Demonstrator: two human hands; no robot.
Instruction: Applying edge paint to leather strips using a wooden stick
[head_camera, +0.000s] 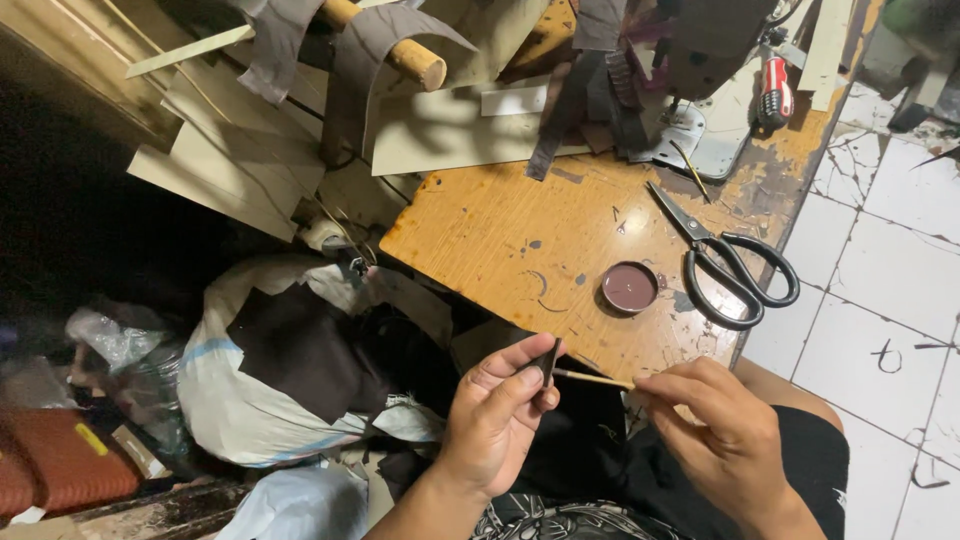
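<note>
Light falls from the right; left side lies dark, edges blurred.

I am looking down at a small sewing workshop. A worn wooden bench (520, 240) has a sewing machine (700, 60) at its far end. Big black scissors (735, 265) lie on it, near a little round tin of dark paste (630, 288). Dark cut strips (590, 100) hang around, and sacks of scraps (270, 370) sit on the floor.

black scissors (735, 270), maroon tin (630, 287), orange table (500, 235)
</note>
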